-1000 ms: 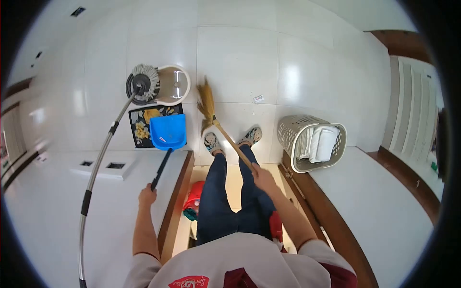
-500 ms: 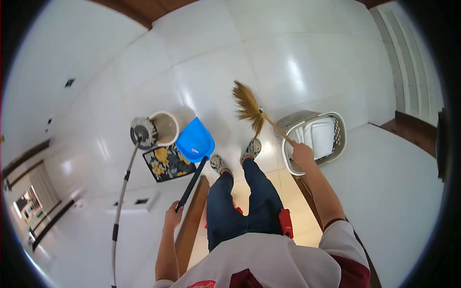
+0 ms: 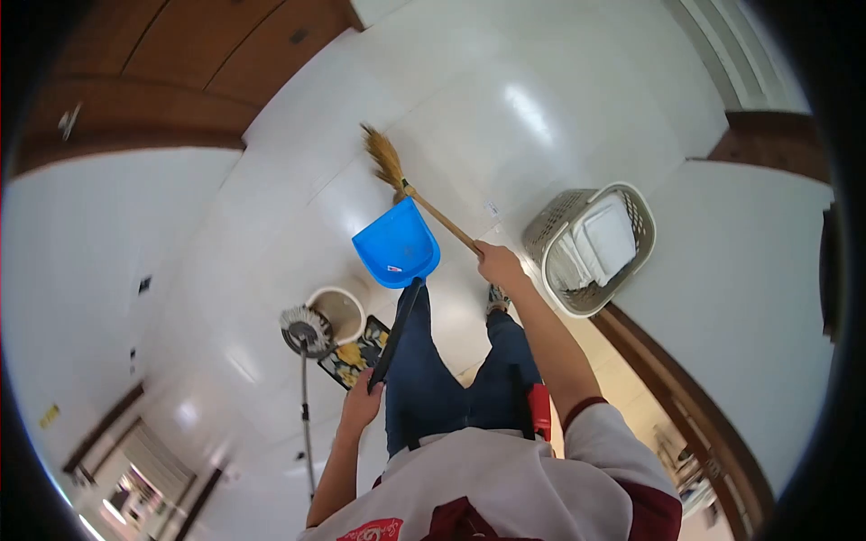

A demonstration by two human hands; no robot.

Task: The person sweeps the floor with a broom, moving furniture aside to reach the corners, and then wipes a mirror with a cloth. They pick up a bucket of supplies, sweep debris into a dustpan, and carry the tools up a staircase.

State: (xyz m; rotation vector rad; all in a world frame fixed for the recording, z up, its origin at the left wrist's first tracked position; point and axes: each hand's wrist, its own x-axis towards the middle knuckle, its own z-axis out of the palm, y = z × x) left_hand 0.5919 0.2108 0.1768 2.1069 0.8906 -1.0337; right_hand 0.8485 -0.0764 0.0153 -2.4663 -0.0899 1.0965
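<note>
In my left hand (image 3: 361,403) is the black handle of a blue dustpan (image 3: 397,245), fingers wrapped round it. The pan is out in front of my legs, a small sticker near its handle end. My right hand (image 3: 499,265) grips the wooden handle of a straw broom (image 3: 386,160). Its bristles fan out on the floor side just beyond the dustpan's front edge, and the base of the bristles overlaps the pan's corner in this view.
A laundry basket (image 3: 557,216) holding folded white cloths stands to my right. On the left are a bucket (image 3: 359,316), a mop (image 3: 305,332) and a floral mat (image 3: 354,359). Brown cabinets (image 3: 198,54) line the far left; a wooden door frame (image 3: 690,406) runs at right.
The dustpan has moved forward and right, away from the bucket. The broom has swung left and now lies beside the pan. My view has turned and shifted forward, bringing the cabinets in.
</note>
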